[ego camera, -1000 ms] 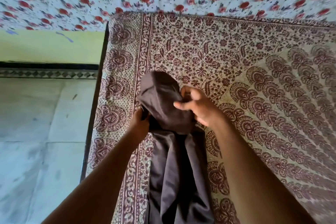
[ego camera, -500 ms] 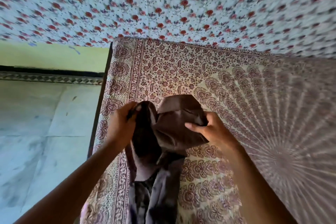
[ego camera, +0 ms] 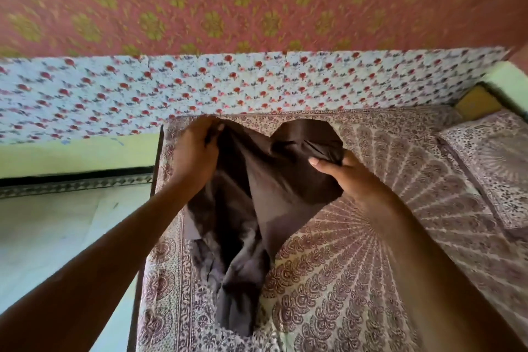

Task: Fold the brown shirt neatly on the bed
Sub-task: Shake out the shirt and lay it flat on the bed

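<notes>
Behind the bed [ego camera: 357,280] rises a wall in two bands, a blurred red cloth with yellow-green flowers [ego camera: 257,0] above and a white cloth with small red flowers [ego camera: 257,83] below it, both smeared enough that the prints lose their detail. A patterned bedspread in maroon and cream covers the bed, and a pillow [ego camera: 491,168] in similar print lies at the right, cut off by the frame edge. To the left a pale tiled floor [ego camera: 57,223] shows, partly hidden behind the left forearm. The brown shirt [ego camera: 257,194] hangs lifted above the near left part of the bed, bunched and twisted so that collar, sleeves and front cannot be told apart; its lower end trails down toward the bedspread, though whether it touches is hard to make out. The left hand [ego camera: 194,154] grips the shirt's upper left edge, fingers curled over the cloth and mostly hidden behind it. The right hand [ego camera: 348,177] pinches the upper right part, thumb laid across the front of the fabric and the other fingers out of sight behind it.
</notes>
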A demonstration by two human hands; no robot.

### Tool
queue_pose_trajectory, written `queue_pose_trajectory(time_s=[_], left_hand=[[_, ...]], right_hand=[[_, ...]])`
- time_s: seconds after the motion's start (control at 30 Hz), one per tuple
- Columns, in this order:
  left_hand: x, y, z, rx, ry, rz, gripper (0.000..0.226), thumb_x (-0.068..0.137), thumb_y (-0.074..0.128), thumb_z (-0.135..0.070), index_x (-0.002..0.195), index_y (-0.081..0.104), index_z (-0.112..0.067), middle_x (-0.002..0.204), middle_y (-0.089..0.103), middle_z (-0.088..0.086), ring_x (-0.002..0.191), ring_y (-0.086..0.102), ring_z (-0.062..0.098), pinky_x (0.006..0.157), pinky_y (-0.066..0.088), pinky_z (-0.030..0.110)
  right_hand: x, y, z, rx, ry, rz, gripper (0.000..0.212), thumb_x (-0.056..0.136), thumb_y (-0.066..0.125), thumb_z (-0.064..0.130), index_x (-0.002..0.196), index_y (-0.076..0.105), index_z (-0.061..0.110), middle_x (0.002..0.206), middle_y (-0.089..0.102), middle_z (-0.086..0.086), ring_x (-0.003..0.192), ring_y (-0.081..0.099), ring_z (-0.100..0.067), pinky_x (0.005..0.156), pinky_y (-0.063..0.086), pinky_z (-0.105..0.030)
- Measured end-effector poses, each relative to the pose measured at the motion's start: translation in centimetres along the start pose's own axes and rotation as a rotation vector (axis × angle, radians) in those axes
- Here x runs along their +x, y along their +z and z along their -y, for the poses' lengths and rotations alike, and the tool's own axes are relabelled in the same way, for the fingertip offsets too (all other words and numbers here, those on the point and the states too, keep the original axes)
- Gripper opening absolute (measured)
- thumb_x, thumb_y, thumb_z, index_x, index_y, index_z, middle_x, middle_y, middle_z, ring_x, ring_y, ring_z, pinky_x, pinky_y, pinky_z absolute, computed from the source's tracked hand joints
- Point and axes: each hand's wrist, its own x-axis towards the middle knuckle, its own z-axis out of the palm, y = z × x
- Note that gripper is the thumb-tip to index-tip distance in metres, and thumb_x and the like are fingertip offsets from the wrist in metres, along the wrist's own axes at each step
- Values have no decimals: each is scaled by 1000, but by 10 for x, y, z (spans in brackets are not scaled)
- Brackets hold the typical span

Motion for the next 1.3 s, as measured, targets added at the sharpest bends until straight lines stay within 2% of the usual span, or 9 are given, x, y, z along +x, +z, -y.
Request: queue_pose_trajectory(time_s=[0.2, 0.3, 0.5, 0.57, 0.7, 0.9, 1.07, 1.2, 1.3], left_hand=[[-31, -16, -106, 105, 136, -148, 20, 104, 50, -15, 111, 70, -14, 101, 71, 5, 89, 61, 23, 74, 41, 29], [-52, -18, -155, 118, 107, -259, 21, 103, 49, -14, 108, 69, -12, 97, 72, 14, 90, 64, 33, 70, 37, 31], [-85, -22, -251, 189, 106, -342, 19, 102, 49, -19, 104, 67, -19, 94, 70, 18, 90, 64, 40, 68, 37, 36], [-91, -23, -275, 230, 119, -362, 19, 102, 50, -20, 108, 67, -23, 100, 72, 17, 95, 66, 43, 69, 42, 40], [-103, -27, -307, 285, 136, -386, 24, 99, 50, -16, 113, 67, -25, 107, 73, 19, 102, 65, 45, 73, 48, 47], [-115, -39, -314, 358, 120, -406, 23, 106, 49, -27, 105, 65, -12, 98, 67, 29, 97, 62, 51, 69, 37, 44], [-133, -48, -304, 647, 310, -371, 51, 103, 49, -52, 92, 67, -5, 80, 64, 31, 76, 64, 51, 65, 45, 46], [-138, -53, -294, 561, 422, -100, 41, 97, 45, -44, 97, 67, -10, 84, 68, 30, 78, 66, 49, 66, 51, 49], [-144, -47, -289, 498, 484, 3, 17, 96, 53, -17, 102, 67, -10, 86, 71, 27, 80, 69, 46, 66, 52, 48]], right_hand=[[-75, -83, 18, 4, -121, 59, 23, 98, 68, 20, 109, 66, 39, 93, 75, 32, 90, 70, 11, 84, 58, -15], [-106, -130, 18, -161, -170, 109, 53, 73, 92, 25, 121, 69, 28, 115, 77, 16, 108, 71, -5, 98, 59, -33], [-153, -197, 26, -552, -117, 190, 84, 63, 99, 33, 136, 58, 22, 131, 65, 7, 121, 62, -19, 108, 51, -43], [-161, -219, 28, -753, -83, 120, 88, 63, 98, 37, 135, 50, 20, 125, 58, 3, 115, 60, -23, 100, 53, -45], [-176, -252, 31, -881, -126, -181, 50, 82, 85, 24, 118, 55, 10, 112, 60, -10, 91, 61, -26, 73, 49, -35], [-194, -266, 30, -948, -202, -110, 42, 89, 80, 33, 119, 62, 11, 105, 67, -8, 99, 67, -31, 86, 55, -42], [-205, -294, 22, -897, -279, -684, 25, 92, 75, 18, 115, 71, 12, 102, 72, -17, 101, 69, -39, 80, 56, -43], [-225, -315, 11, -825, -136, -807, 21, 96, 67, 9, 117, 71, 7, 112, 71, -23, 109, 65, -44, 83, 52, -44], [-240, -324, -1, -777, -171, -881, 19, 95, 60, -3, 111, 67, 1, 106, 70, -27, 104, 65, -46, 75, 47, -41]])
